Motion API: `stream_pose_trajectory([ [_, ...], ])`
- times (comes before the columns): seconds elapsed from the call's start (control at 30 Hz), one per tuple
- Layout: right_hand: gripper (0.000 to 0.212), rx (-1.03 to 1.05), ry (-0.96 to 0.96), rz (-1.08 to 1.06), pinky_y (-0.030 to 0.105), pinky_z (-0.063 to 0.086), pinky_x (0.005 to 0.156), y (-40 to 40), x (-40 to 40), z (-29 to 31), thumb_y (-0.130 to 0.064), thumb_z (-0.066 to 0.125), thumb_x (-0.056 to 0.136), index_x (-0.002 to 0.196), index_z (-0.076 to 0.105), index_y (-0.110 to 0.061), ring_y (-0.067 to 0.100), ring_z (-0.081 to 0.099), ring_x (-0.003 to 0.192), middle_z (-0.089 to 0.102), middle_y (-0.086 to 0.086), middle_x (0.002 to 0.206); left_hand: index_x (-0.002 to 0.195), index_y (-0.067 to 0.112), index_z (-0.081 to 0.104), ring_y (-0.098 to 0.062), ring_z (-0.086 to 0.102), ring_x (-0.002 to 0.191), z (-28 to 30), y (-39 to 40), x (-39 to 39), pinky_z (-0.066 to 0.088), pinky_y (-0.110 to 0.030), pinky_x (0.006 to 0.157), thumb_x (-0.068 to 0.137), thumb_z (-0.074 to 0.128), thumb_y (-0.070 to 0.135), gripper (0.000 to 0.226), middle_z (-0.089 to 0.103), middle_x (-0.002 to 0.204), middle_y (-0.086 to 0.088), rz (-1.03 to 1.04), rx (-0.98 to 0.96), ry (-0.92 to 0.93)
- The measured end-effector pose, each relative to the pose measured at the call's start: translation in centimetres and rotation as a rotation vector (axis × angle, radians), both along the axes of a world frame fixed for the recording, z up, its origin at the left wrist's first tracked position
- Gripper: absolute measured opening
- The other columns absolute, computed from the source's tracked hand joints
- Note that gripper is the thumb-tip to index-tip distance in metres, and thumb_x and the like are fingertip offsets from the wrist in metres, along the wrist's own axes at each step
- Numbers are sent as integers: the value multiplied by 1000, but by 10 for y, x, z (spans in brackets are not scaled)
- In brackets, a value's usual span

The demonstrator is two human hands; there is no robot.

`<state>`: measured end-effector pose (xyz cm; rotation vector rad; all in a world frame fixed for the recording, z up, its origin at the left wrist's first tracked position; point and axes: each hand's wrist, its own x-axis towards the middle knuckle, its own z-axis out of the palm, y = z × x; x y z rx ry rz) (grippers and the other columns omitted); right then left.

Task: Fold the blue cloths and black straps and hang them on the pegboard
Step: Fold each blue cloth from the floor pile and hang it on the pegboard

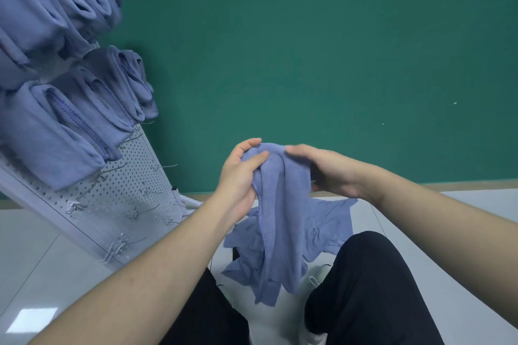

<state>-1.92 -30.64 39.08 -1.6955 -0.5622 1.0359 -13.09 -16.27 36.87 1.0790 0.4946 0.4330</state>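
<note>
Head view, nearest first: two knees in black trousers (372,288) fill the bottom edge, with part of a white shoe (315,279) showing between them on the pale tiled floor (33,255). Bare forearms reach up from both lower corners and meet in the middle of the picture. The left hand (238,176) grasps a blue cloth (280,218) at its top, thumb laid over the front of the fabric and fingers curled behind it. The right hand (328,171) clasps the same cloth from the other side, fingertips pressed on the top fold, thumb tucked under. The cloth hangs down in a long doubled fold between the knees, its stitched hem running along the left side. Behind and beneath it more loose blue cloths (328,221) lie spread on the floor; something black peeks out at their left edge, too hidden to tell what it is. Further off to the left stands a white pegboard (134,190), leaning across the picture, with bare wire hooks (145,211) on its lower part. Higher on it, towards the upper left corner, many folded blue cloths (56,131) hang in rows over the hooks. Farthest back is a green wall (308,50), with a wooden skirting strip (462,185) at its foot.
</note>
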Motion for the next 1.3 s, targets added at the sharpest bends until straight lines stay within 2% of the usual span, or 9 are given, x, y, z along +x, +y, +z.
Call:
stream_pose_trajectory([
  [0.13,26,26,-130,10,39,56,96,-1,-6,-2,-32,59,99,118,72,-20,14,72,104,77,-4,110,116,18,62,-19,71,74,3,9,-5,59,-31,63,95,64,3,26,71,104,-11,-36,-68,71],
  [0.37,28,-45,-214,-155,43,57,96,4,1,-5,-37,77,85,102,77,-16,17,75,95,79,-1,96,122,38,63,-21,70,92,-12,17,-21,57,-41,87,89,74,14,43,73,112,-8,-324,224,289],
  [0.57,27,-44,-187,-243,38,59,87,-3,11,-4,-36,81,81,94,72,-14,19,73,87,78,2,94,101,25,71,-17,62,78,-12,20,-15,54,-31,71,93,67,9,18,70,100,-5,-136,267,252],
  [0.67,29,-9,-199,-298,32,53,66,-2,12,-6,-30,76,87,76,50,-20,18,55,66,60,4,75,98,30,71,-13,59,70,-9,20,-11,49,-29,66,97,61,16,17,69,91,3,-87,356,275],
  [0.73,22,11,-171,-380,30,50,61,-2,14,-7,-26,72,91,89,51,-21,16,50,64,56,2,77,102,31,70,-13,59,68,-6,18,-10,49,-31,67,100,56,20,18,69,89,4,-96,361,288],
  [0.83,16,3,-118,-406,35,53,70,-1,17,-8,-22,59,98,112,54,-25,19,51,71,56,2,83,105,28,68,-15,56,68,1,18,-7,50,-32,68,103,53,22,16,66,89,2,-169,340,339],
  [0.97,20,-99,-177,-324,34,51,72,-3,19,-5,-18,46,101,96,63,-27,19,50,79,56,-2,89,113,24,67,-16,63,77,12,23,-6,53,-32,76,94,68,17,21,70,91,-2,-334,339,404],
  [1.1,28,-200,-286,-306,30,43,64,-5,26,-5,-14,37,100,95,61,-27,17,48,81,55,-3,94,111,24,68,-16,65,71,21,21,-6,57,-32,79,91,69,2,30,71,83,-5,-427,330,370],
  [1.3,28,-259,-377,-304,28,36,59,-11,35,-3,-13,35,95,92,60,-26,19,45,77,55,-1,90,91,17,74,-13,68,76,30,10,1,56,-22,70,82,78,0,19,72,86,-3,-308,309,216],
])
